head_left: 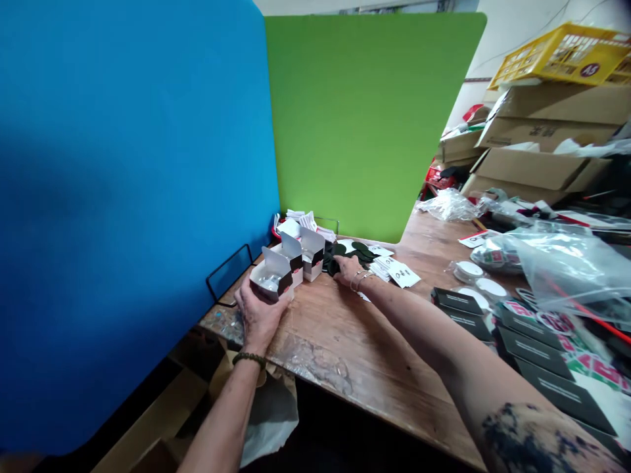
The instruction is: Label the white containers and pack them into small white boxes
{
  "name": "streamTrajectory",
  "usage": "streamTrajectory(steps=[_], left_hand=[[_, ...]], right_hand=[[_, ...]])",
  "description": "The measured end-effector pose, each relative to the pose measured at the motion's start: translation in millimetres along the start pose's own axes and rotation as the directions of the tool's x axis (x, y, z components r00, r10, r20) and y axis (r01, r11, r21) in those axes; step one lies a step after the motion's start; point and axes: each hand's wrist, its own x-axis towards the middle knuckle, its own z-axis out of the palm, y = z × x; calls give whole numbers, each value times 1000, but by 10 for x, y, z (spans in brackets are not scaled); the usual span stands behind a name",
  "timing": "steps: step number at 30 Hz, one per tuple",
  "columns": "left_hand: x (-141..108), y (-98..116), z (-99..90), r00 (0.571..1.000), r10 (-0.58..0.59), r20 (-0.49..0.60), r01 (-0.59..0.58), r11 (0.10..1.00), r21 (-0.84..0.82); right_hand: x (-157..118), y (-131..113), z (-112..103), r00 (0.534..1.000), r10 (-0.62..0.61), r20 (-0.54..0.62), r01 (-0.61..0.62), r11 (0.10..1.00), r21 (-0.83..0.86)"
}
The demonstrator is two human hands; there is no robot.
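My left hand is closed around the nearest small open-topped white-and-black box, fingers and thumb on opposite sides. Clear, shiny contents show inside, but I cannot make out their kind. Two similar boxes, one in the middle and one at the right, stand behind it with their flaps up. My right hand reaches to a pile of dark round pads, its thumb and fingers pinching at a dark pad; the fingertips are partly hidden. Printed white cards lie beside that wrist.
A blue panel and a green panel wall the wooden table. A black wire stand is at the left edge. Black flat boxes, plastic bags and stacked cartons crowd the right.
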Motion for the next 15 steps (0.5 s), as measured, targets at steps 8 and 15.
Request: streamTrajectory(steps=[8,15], left_hand=[[-665,347,-62,998,59,33,-62,991,121],[-1178,728,-102,991,119,-64,-127,982,-137]], right_hand=[[103,69,-273,999,27,45,-36,974,224],[-456,308,-893,949,-93,300,-69,869,489]])
